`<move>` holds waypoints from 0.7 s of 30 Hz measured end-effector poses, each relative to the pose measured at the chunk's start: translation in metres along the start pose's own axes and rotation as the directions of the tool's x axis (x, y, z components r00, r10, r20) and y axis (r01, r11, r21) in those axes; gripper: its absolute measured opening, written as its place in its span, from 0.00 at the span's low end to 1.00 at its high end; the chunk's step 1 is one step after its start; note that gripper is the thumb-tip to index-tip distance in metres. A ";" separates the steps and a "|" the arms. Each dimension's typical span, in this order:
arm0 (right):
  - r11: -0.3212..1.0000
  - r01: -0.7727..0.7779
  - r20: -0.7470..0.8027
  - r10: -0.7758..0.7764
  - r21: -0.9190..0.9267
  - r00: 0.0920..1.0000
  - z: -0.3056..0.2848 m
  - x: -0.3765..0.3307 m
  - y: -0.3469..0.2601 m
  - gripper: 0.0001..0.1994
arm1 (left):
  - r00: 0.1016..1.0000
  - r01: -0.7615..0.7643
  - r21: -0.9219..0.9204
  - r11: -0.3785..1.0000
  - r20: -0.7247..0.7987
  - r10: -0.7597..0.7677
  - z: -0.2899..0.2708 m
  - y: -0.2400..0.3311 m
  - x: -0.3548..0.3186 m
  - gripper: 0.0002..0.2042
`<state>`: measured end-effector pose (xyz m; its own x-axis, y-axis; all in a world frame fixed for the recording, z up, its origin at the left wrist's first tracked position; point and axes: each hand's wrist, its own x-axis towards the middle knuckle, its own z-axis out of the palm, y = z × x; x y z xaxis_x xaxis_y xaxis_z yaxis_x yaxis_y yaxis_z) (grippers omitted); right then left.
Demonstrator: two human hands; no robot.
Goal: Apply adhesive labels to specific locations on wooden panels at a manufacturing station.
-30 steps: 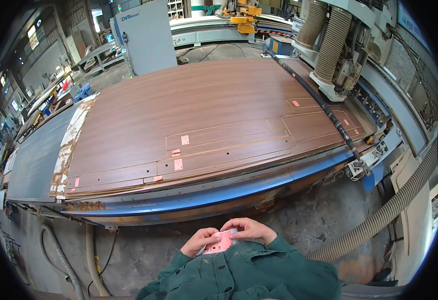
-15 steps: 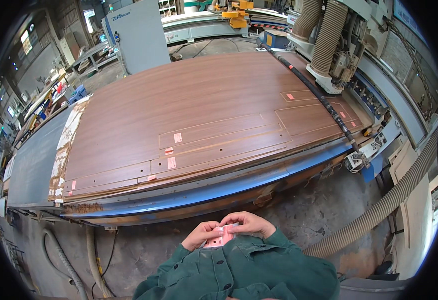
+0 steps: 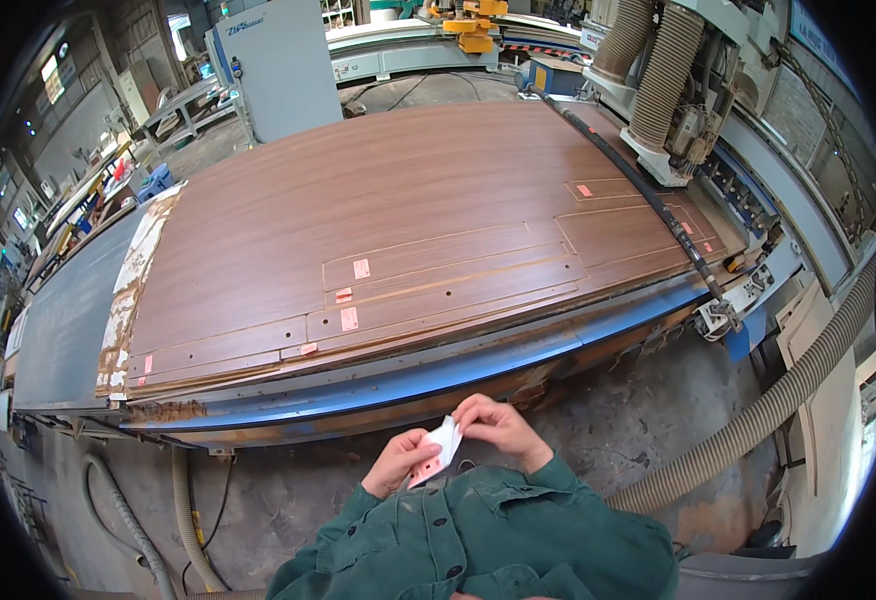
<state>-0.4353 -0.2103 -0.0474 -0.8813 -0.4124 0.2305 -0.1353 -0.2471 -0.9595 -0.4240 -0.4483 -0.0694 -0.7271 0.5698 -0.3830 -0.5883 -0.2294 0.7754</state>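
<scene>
both hands' grip, left hand (image 3: 398, 462) and right hand (image 3: 498, 428), pinches a label sheet (image 3: 438, 447)

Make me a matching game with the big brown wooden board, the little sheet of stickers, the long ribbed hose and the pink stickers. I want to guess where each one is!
Things:
1. big brown wooden board
2. small white sheet of pink stickers
3. long ribbed grey hose
4. small pink stickers

Places:
A. lying on the concrete floor at the right
B. stuck on the board's cut pieces
C. flat on the blue-edged machine table
D. held between the left hand and right hand

Pairs: 1-C, 2-D, 3-A, 4-B
</scene>
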 end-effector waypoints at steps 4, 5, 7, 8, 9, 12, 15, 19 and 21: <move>0.969 0.006 -0.282 0.066 0.247 0.957 -0.013 -0.001 -0.016 0.03 | 0.974 -0.193 0.025 0.981 -0.118 0.195 -0.017 0.005 -0.002 0.11; 0.964 -0.042 -0.250 0.110 0.264 0.962 -0.015 -0.004 -0.022 0.03 | 0.957 -0.243 0.111 0.964 -0.135 0.257 -0.020 0.007 -0.004 0.11; 0.965 -0.159 -0.158 0.194 0.208 0.968 -0.013 -0.006 -0.027 0.03 | 0.939 -0.280 0.199 0.939 -0.145 0.311 -0.022 0.011 -0.007 0.12; 0.961 -0.229 -0.066 0.242 0.156 0.968 -0.008 -0.007 -0.028 0.03 | 0.877 -0.356 0.542 0.761 -0.089 0.473 -0.021 0.013 -0.007 0.11; 0.967 -0.250 -0.018 0.252 0.056 0.968 -0.004 -0.007 -0.027 0.03 | 0.804 -0.374 0.802 0.466 0.029 0.594 -0.019 0.015 -0.007 0.11; 0.874 -0.029 0.015 0.042 -0.485 0.999 0.017 -0.005 -0.018 0.03 | 0.934 -0.313 0.674 0.669 0.091 0.346 -0.006 0.017 -0.007 0.08; 0.819 0.014 -0.004 -0.020 -0.574 1.000 0.031 -0.003 -0.009 0.04 | 0.959 -0.245 0.717 0.652 0.080 0.272 0.007 0.014 -0.009 0.08; 0.803 -0.031 -0.037 0.011 -0.596 0.999 0.040 -0.008 -0.004 0.05 | 0.954 -0.236 0.762 0.603 0.063 0.294 0.011 0.011 -0.012 0.09; 0.829 -0.084 -0.060 0.061 -0.553 0.996 0.042 -0.012 0.000 0.07 | 0.949 -0.232 0.729 0.644 0.024 0.314 0.010 0.010 -0.011 0.08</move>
<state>-0.4059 -0.2424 -0.0429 -0.9136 -0.3733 0.1612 -0.2881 0.3144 -0.9045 -0.4185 -0.4493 -0.0525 -0.8662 0.4880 -0.1077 0.0479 0.2956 0.9541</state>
